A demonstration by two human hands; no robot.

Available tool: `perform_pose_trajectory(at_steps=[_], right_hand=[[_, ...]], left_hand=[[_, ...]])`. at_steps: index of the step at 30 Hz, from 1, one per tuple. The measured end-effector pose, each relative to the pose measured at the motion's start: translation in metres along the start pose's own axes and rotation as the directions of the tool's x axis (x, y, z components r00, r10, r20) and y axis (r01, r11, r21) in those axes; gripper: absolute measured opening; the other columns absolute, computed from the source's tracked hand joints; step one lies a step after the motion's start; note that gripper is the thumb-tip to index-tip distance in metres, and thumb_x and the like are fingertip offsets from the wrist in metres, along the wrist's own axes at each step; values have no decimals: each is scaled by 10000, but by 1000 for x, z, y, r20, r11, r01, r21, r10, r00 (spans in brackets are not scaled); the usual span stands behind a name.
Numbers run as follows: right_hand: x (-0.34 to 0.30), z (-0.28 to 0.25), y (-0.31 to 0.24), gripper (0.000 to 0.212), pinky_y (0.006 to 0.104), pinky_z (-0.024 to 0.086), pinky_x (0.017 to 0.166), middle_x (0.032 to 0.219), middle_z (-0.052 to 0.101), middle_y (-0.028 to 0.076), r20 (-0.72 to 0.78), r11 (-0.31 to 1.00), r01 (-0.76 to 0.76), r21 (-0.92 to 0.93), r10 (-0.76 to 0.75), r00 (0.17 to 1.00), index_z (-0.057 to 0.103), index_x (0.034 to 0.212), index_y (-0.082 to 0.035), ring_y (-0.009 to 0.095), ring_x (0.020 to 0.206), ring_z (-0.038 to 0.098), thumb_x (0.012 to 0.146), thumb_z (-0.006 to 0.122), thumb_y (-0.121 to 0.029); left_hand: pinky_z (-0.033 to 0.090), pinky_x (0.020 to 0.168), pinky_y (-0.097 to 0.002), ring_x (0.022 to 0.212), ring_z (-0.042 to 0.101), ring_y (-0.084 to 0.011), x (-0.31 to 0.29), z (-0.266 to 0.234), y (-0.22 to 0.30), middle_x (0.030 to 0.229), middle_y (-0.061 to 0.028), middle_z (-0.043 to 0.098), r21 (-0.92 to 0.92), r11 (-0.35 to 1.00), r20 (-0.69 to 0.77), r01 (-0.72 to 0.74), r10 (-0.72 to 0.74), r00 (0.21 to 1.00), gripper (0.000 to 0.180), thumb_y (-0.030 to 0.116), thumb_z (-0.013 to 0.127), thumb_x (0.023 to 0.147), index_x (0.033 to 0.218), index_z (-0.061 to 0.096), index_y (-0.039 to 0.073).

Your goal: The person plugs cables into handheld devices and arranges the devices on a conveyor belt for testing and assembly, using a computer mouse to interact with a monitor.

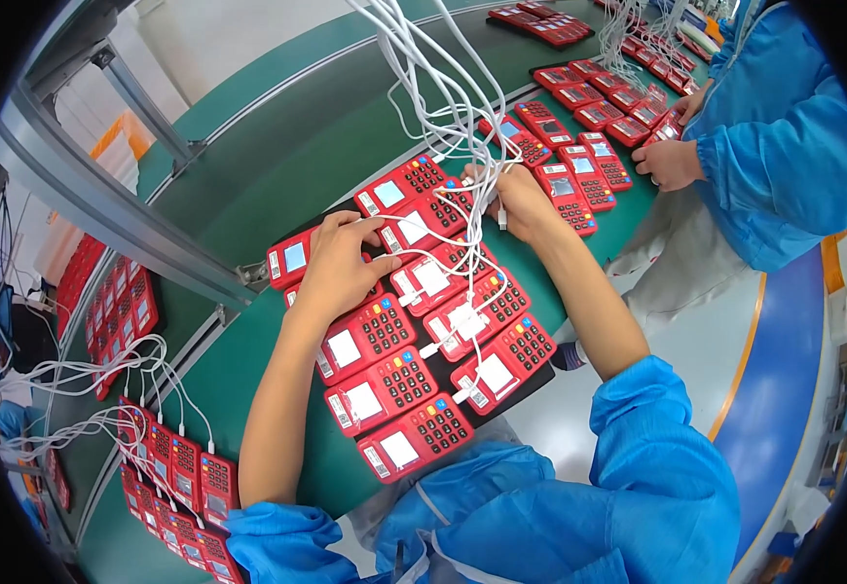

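Several red handheld keypad terminals with small screens lie in two rows on a black tray on the green bench. My left hand rests flat on one terminal in the left row, fingers spread over it. My right hand is closed around a white cable plug above the far end of the right row. White cables hang down from above, and several are plugged into the right-row terminals.
A person in a blue coat stands at the right, one hand by another tray of red terminals. More cabled terminals lie at lower left. A metal frame rail crosses the upper left.
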State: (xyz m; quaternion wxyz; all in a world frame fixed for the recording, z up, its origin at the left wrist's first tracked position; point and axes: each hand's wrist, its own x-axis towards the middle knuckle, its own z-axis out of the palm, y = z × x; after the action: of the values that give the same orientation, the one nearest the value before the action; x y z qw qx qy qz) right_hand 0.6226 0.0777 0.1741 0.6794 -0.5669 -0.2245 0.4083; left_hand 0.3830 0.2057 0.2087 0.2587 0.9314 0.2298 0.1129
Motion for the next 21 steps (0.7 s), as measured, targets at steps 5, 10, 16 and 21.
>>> perform_pose_trajectory(at_steps=[5, 10, 16, 21], right_hand=[[8, -5, 4, 178, 227, 480, 513, 772, 666, 39, 16, 1000, -9, 0, 9, 1000, 659, 943, -5, 111, 631, 626, 889, 665, -175], [7, 2, 7, 200, 223, 497, 518, 772, 670, 44, 5, 995, 7, 103, -7, 1000, 657, 937, 3, 111, 620, 634, 853, 708, -173], [3, 4, 5, 226, 206, 446, 480, 724, 635, 13, 21, 993, 65, 95, -67, 998, 658, 916, -7, 83, 578, 591, 845, 718, -213], [3, 6, 2, 264, 206, 442, 489, 771, 641, 3, 28, 997, 81, 16, -81, 996, 651, 991, -1, 77, 602, 586, 862, 694, -227]], left_hand=[[318, 1044, -432, 1251, 430, -283, 0, -1, -1, 990, -76, 682, -21, 1000, -3, -13, 13, 1000, 535, 231, 758, 755, 1230, 607, 37], [320, 1043, -428, 1247, 430, -290, -1, -4, 5, 980, -76, 682, -9, 1000, 14, 0, 1, 1000, 533, 240, 762, 746, 1213, 613, 32], [324, 1041, -426, 1236, 430, -307, -3, 1, 7, 984, -87, 673, -97, 994, -33, 54, -58, 998, 526, 245, 772, 739, 1186, 624, 11], [346, 1022, -416, 1197, 467, -283, 0, 3, 5, 967, -87, 679, -9, 1000, -61, -5, 4, 998, 509, 202, 789, 726, 1171, 628, 15]])
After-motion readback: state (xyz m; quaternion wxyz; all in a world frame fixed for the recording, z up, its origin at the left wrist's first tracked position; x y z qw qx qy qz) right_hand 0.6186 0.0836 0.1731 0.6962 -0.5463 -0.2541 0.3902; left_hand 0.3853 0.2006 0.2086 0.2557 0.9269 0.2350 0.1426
